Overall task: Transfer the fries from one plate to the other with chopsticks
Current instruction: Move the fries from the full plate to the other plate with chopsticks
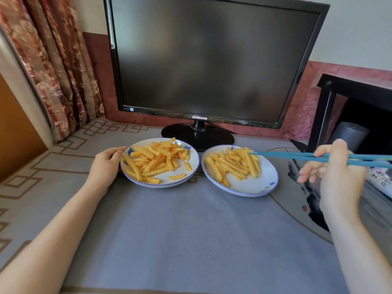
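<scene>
Two white, blue-rimmed plates side by side on grey mat: left plate (164,185), right plate (255,186). Each carries pile of crinkle fries (152,160). Two blue chopsticks (286,156) pinched in right hand (337,172), which hangs right of right plate. Tips nearly together over that plate's far fries, no fry between them. Left hand (106,164), fingers curled, holds left plate's outer rim. One dark monitor (212,60) behind.

Only one bit of text you can actually read

The monitor (214,60) says "SAMSUNG" in white letters, dead centre on its bottom bezel. There's also dark handwriting on a white sheet (380,180) at the right edge, but it's too blurry to make out.
</scene>
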`<state>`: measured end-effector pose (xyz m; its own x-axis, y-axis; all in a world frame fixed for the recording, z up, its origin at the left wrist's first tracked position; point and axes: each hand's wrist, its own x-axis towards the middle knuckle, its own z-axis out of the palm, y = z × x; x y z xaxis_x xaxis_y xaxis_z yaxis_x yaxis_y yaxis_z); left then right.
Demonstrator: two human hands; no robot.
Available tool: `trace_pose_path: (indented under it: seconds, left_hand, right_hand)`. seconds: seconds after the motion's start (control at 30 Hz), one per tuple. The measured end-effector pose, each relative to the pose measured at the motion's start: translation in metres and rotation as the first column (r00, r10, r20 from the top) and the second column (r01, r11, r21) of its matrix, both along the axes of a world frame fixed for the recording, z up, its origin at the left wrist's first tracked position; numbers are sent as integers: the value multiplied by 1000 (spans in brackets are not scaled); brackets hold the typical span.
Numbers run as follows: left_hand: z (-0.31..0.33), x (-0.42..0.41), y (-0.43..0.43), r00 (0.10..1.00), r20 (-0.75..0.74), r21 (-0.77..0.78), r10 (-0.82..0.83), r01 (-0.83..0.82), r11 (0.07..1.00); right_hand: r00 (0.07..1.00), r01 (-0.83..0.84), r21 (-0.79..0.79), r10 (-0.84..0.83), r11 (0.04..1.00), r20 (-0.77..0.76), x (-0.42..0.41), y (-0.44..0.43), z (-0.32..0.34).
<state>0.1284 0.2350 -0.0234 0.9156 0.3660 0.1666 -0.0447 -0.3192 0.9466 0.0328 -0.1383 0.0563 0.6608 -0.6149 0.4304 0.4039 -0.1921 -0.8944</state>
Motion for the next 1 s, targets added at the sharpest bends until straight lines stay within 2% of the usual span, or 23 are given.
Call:
trace_pose_path:
  seconds: [0.23, 0.43, 0.57, 0.73, 1.0]
  left_hand:
    - [0, -1, -1, 1000, 1, -22, -9, 9, 1000]
    - [1, -1, -3, 1000, 2, -13, 3, -3, 1000]
    - [0, 0, -1, 1000, 1, -21, -9, 9, 1000]
    - [-2, 2, 2, 1000, -15, -7, -4, 4, 1000]
    - [-1, 2, 2, 1000, -11, -43, -27, 26, 999]
  right_hand:
    - [999, -4, -62, 1, 998, -49, -4, -10, -12]
    - [1000, -23, -44, 23, 999, 15, -4, 1, -2]
    - [988, -153, -59, 155, 986, 17, 0, 24, 3]
    - [931, -363, -77, 359, 928, -61, 6, 63, 0]
    - [858, -498, -32, 487, 867, -167, 20, 108, -12]
